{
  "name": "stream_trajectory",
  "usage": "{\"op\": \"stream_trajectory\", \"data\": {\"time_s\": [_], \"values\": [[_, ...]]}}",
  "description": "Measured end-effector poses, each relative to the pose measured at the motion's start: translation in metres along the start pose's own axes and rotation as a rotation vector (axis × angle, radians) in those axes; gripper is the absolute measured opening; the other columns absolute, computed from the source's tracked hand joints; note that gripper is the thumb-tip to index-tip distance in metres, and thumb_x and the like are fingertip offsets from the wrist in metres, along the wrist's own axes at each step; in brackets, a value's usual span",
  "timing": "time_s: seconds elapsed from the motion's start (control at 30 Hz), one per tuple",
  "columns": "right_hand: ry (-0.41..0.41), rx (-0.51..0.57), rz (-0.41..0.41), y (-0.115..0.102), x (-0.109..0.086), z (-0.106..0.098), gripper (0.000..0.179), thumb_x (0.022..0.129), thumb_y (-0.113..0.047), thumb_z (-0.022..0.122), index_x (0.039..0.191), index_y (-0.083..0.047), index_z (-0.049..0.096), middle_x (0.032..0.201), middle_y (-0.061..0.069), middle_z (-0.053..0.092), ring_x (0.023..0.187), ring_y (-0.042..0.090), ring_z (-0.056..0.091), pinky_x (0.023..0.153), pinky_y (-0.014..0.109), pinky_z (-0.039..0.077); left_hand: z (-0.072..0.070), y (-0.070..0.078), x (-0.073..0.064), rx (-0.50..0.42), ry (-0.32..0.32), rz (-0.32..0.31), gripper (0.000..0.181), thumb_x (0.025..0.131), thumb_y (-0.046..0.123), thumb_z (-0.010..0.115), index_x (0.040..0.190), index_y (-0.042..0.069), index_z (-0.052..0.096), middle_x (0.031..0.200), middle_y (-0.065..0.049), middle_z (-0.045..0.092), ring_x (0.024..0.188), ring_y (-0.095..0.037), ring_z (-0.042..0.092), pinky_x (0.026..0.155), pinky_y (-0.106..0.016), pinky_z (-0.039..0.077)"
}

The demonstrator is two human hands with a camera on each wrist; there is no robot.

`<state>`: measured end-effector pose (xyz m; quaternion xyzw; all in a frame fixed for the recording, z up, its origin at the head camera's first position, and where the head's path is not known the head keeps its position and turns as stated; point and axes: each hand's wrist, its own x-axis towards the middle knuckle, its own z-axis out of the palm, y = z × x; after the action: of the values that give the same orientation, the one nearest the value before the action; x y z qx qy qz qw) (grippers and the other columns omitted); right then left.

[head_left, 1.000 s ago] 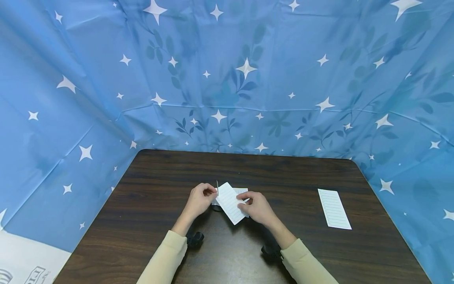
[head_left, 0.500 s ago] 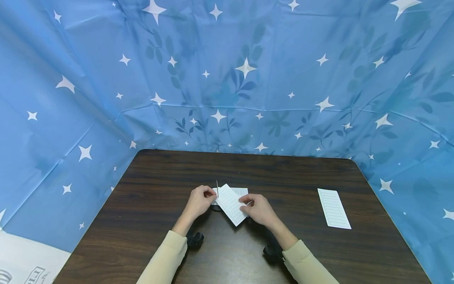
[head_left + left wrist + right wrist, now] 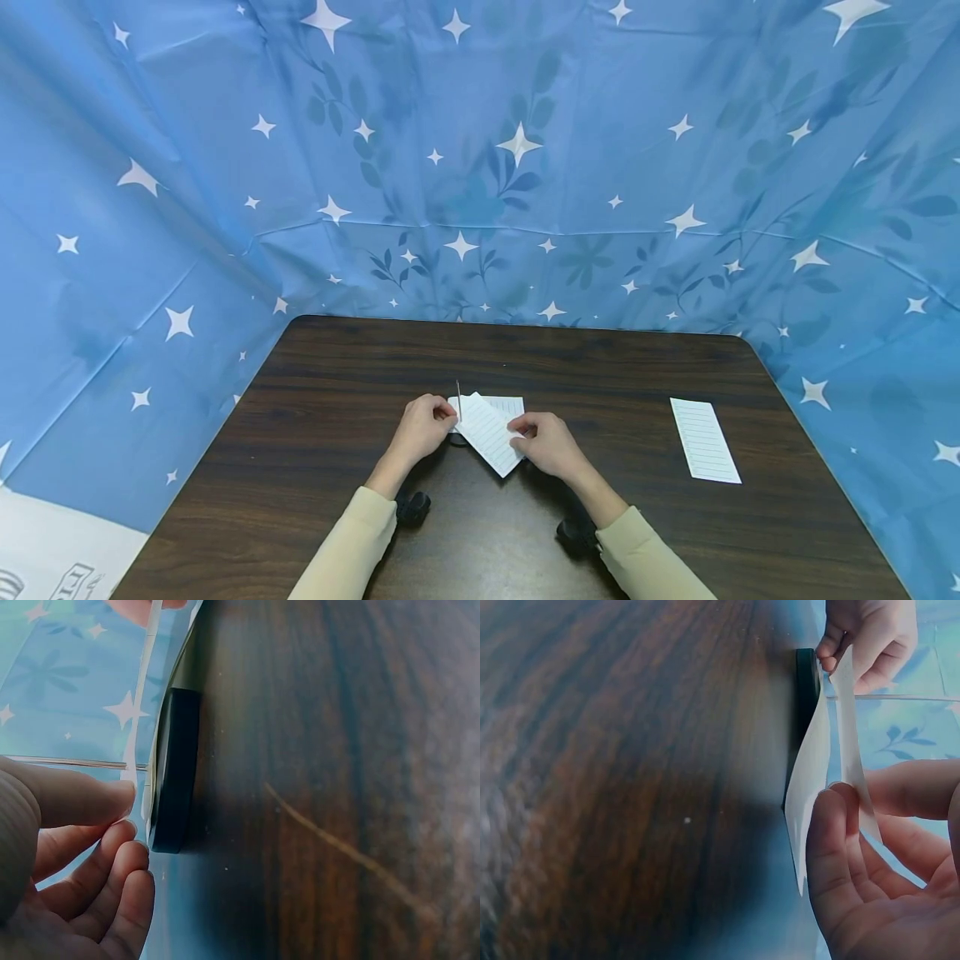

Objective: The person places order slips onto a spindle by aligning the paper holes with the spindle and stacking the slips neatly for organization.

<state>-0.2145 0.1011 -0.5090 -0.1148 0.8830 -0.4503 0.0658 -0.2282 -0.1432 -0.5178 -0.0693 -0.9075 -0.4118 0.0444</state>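
A bill spike with a thin upright metal rod point(image 3: 459, 398) and a round black base point(image 3: 176, 772) stands mid-table. One lined paper sheet point(image 3: 510, 406) lies low over the base. Above it, a second lined sheet point(image 3: 489, 435) is held slantwise between both hands. My left hand point(image 3: 423, 427) pinches its left edge close to the rod, thumb against fingertips. At the opposite edge, my right hand point(image 3: 549, 443) pinches the same sheet between thumb and fingers. The rod crosses the upper sheet near the left fingertips; whether it pierces it, I cannot tell.
Another lined sheet point(image 3: 705, 440) lies flat on the right of the dark wooden table point(image 3: 360, 358). Blue star-patterned cloth point(image 3: 480, 167) hangs behind and at the sides. A white printed surface point(image 3: 67, 550) shows at lower left.
The upper sheet has shifted slightly toward me, uncovering more of the lower one. My right hand has moved a little right and nearer; my left hand has come slightly nearer too.
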Motion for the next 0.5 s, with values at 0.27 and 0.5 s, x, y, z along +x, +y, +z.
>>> {"op": "stream_trajectory", "data": {"time_s": [0.27, 0.5], "values": [[-0.008, -0.056, 0.001, -0.0012, 0.0012, 0.0011, 0.016, 0.087, -0.004, 0.074, 0.102, -0.004, 0.076, 0.086, -0.001, 0.068, 0.079, 0.014, 0.059, 0.071, 0.034, 0.05, 0.0007, -0.0011, -0.0013, 0.054, 0.0, 0.011, 0.008, 0.089, 0.005, 0.073, 0.082, 0.009, 0.072, 0.08, 0.001, 0.06, 0.071, -0.011, 0.055, 0.066, -0.031, 0.049], [-0.002, -0.061, 0.01, -0.001, 0.0013, 0.0033, 0.016, 0.085, -0.002, 0.074, 0.101, -0.004, 0.076, 0.084, -0.001, 0.067, 0.077, 0.013, 0.059, 0.069, 0.034, 0.05, 0.0006, 0.0005, -0.0015, 0.084, -0.005, 0.006, 0.009, 0.089, 0.007, 0.074, 0.081, 0.01, 0.072, 0.079, 0.002, 0.059, 0.07, -0.011, 0.054, 0.066, -0.03, 0.048]]}}
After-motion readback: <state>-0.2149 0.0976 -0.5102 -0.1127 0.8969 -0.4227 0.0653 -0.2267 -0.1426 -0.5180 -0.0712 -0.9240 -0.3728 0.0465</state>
